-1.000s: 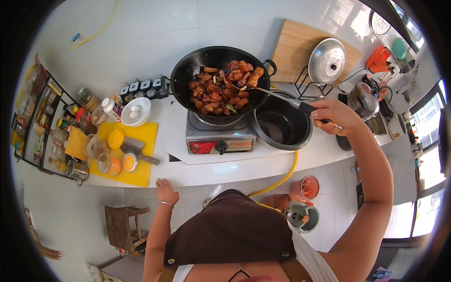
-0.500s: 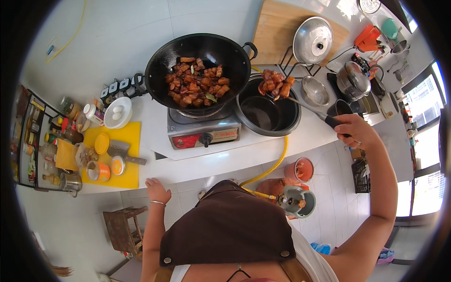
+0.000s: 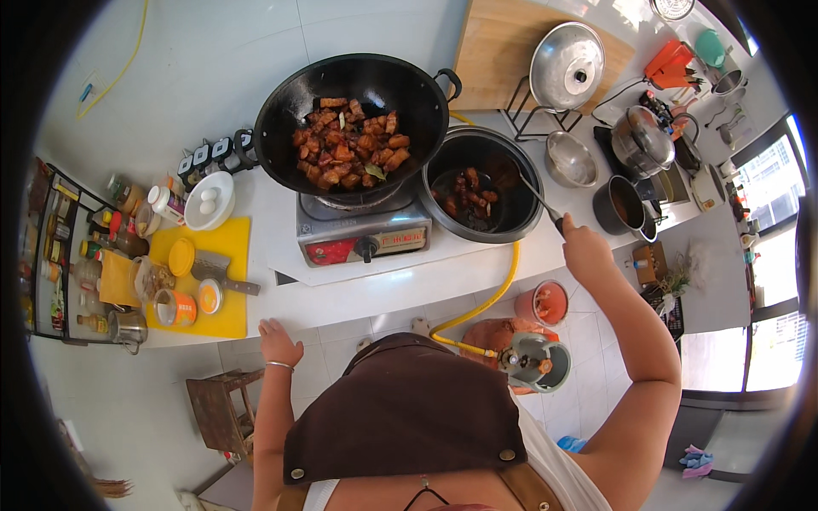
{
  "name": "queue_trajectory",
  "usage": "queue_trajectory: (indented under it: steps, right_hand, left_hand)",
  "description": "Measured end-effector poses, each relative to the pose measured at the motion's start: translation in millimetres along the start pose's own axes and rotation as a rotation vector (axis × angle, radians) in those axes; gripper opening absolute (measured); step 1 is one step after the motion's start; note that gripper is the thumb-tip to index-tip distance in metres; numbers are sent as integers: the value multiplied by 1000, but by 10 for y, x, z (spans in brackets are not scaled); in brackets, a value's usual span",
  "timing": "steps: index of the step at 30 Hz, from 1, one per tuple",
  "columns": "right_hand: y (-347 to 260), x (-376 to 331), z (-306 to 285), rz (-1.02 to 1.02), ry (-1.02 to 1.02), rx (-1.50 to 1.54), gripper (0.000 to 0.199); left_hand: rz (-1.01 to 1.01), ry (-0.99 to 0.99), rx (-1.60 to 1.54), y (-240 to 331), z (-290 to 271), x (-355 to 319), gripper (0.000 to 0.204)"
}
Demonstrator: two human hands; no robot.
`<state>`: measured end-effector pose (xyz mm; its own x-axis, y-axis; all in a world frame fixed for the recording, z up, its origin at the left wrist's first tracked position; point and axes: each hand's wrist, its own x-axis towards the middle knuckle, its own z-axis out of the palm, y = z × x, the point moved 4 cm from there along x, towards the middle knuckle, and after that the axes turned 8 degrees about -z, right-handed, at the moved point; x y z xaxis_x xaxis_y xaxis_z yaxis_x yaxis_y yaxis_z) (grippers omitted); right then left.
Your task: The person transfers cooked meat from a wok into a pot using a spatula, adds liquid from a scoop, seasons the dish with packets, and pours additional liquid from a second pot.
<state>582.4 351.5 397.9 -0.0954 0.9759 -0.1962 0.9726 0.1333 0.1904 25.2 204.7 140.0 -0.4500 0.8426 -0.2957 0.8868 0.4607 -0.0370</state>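
My right hand is closed around the black handle of a metal wok spatula. The spatula's head is tipped down inside a deep black pot, partly hard to make out. Several glossy brown meat chunks lie at the bottom of this pot. To its left, a large black wok on a gas stove holds a bigger heap of braised meat chunks with a leaf among them. My left hand rests at the counter's front edge, fingers apart and holding nothing.
On the left, a yellow cutting board carries a cleaver and jars, near a white bowl of eggs. A steel bowl and a saucepan stand right of the pot. Below, a yellow hose reaches a gas cylinder.
My right hand has moved left and tilted the wok spatula over the pot. The meat it carried now lies in the pot. My left hand stays at the counter edge.
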Motion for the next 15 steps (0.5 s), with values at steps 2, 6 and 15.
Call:
queue_trajectory:
  steps: [2, 6, 15]
  right_hand:
    - [75, -87, -193, -47, 13, 255, 24]
    - [495, -236, -101, 198, -181, 1032, 13]
    - [709, -726, -532, 398, -138, 1697, 33]
  left_hand:
    - [-5, -11, 20, 17, -18, -3, 89]
    - [6, -21, 112, 49, 72, 64, 90]
    - [-13, 23, 60, 70, -6, 23, 88]
